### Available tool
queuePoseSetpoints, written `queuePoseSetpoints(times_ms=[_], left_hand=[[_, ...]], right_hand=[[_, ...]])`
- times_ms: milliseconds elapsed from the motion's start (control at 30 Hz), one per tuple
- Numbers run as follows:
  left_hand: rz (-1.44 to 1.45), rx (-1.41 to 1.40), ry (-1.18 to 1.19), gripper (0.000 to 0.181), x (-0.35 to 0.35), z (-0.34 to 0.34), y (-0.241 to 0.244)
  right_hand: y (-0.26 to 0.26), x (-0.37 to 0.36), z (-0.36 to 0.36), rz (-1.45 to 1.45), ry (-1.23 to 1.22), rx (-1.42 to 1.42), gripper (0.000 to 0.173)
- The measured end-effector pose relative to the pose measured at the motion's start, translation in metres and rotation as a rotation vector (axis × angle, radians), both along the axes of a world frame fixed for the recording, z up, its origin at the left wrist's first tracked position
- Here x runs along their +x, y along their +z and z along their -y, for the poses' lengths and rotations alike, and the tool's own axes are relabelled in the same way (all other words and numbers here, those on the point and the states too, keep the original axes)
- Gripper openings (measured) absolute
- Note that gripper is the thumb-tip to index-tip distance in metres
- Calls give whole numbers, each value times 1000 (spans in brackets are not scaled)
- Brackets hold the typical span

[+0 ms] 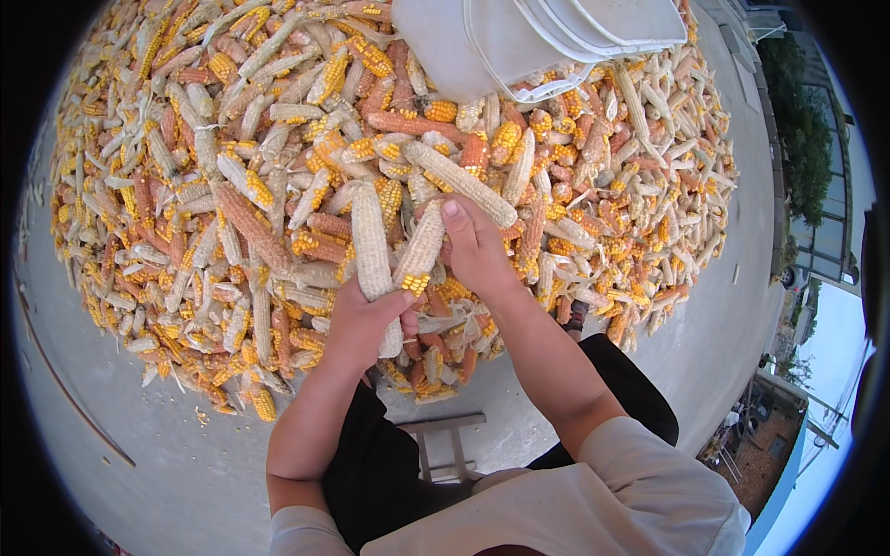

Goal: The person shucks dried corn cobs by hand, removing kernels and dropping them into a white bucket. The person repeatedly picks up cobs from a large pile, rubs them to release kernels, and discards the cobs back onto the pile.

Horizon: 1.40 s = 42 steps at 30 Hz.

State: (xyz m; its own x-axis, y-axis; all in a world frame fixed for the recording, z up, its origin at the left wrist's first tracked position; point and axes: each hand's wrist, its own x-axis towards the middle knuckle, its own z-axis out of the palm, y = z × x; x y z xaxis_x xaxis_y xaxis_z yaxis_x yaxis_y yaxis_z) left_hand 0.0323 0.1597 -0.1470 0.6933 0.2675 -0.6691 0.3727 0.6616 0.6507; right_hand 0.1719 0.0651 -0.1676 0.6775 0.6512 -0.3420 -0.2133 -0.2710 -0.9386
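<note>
My left hand (359, 321) grips a long, pale, bare corn cob (372, 243) that stands nearly upright in the picture. Its thumb reaches to the lower end of a second corn cob (423, 244), where a small patch of yellow kernels (416, 282) is still attached. My right hand (478, 247) holds the upper part of that second cob, thumb along its side. Both cobs are close together over a large heap of corn cobs (264, 240), some bare and white or reddish, others carrying yellow kernels. Another long bare cob (462, 182) lies on the heap just beyond my right hand.
A white plastic bucket (445, 48) lies tipped on the far side of the heap. Below me, a small stool frame (455, 452) rests on the concrete floor (188, 472). A thin curved rod (66, 393) lies on the floor at left. Buildings and a tree (793, 132) appear at right.
</note>
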Motion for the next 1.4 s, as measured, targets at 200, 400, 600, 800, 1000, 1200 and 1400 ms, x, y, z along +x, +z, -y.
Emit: queuePoseSetpoints(times_ms=[200,400,600,800,1000,1200,1400], left_hand=[[72,-459,91,33,-5,-6,-6],[189,-697,159,34,-8,-4,-17],[213,-702,158,34,-8,-1,-16],[96,-254,317,25,2,1,-3],[85,-80,287,21,3,8,-16],[131,-154,298,30,1,7,-20],[130,-64,204,29,0,-4,-15]], right_hand=[[16,-2,-10,-157,19,123,41],[22,-3,-15,-417,-20,179,42],[15,-9,-20,-302,-50,93,46],[1,-12,-3,-403,81,223,40],[2,-38,-13,322,188,-28,38],[3,-35,-17,285,161,-122,35],[3,-33,-24,-119,21,12,38]])
